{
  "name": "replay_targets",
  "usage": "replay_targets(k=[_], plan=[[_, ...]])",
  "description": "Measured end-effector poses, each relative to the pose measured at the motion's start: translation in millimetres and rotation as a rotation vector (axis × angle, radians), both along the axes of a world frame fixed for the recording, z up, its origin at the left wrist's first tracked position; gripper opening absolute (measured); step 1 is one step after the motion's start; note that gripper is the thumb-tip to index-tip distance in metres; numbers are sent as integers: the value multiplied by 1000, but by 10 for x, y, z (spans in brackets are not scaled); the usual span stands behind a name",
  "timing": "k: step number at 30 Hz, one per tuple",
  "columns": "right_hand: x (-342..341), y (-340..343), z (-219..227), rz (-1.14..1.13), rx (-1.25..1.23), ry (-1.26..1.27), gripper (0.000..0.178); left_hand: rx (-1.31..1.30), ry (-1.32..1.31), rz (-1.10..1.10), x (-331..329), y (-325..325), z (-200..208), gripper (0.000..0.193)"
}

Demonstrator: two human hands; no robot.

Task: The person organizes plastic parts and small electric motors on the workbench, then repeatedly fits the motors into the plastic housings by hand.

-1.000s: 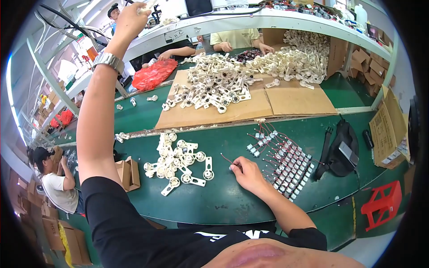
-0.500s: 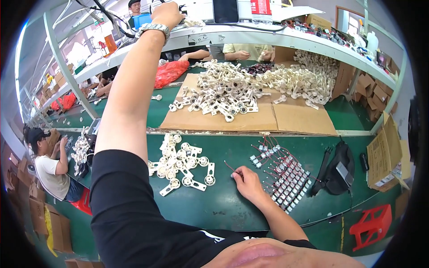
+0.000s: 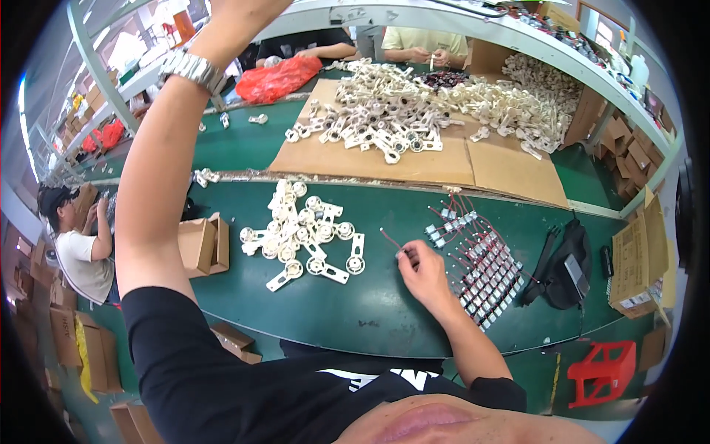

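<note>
From where I stand, the person's right hand [image 3: 425,272] is above the green smooth table [image 3: 355,314], with thumb and forefinger brought together in a narrow pinch. Between them it has hold of a thin red wire with a small pale end [image 3: 390,238]. The free part of this wire comes out beyond the fingertips, toward the far left; whatever else lies inside the curled fingers is hidden to me.

Just to the right of this hand are slanting rows of small silver-and-white blocks with red wires [image 3: 488,275]. To its left, near but apart, lies a loose pile of cream-white plastic arms with round ring ends [image 3: 299,231].

The left hand [image 3: 242,16] is raised far and to the left, by the long white shelf [image 3: 403,15]. Its fingers are out of sight, so I cannot tell how wide they are or if they hold something. A silver metal watch [image 3: 194,69] is around the left wrist.
</note>
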State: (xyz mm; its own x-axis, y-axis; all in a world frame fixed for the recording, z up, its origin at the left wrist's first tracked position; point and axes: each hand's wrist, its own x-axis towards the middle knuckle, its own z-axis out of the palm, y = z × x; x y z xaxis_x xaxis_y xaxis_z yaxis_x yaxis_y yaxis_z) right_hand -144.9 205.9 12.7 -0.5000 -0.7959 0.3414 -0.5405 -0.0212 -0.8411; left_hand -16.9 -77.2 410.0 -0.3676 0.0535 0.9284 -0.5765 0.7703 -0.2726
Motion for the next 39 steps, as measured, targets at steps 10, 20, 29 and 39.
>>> replay_targets(k=[10, 20, 29, 39], plan=[[-52, -156, -146, -128, 28, 203, 13, 644, -524, -375, 753, 621, -2240, 20], [-101, -372, -287, -190, 65, 631, 21, 1109, -490, -81, 1038, 880, -3470, 19], [-105, -381, -347, -214, 52, 605, 20, 810, -751, -132, 598, 741, -3628, 44], [-116, -332, -313, -232, 33, 476, 20, 1559, -255, -725, 298, 526, -3648, 30]])
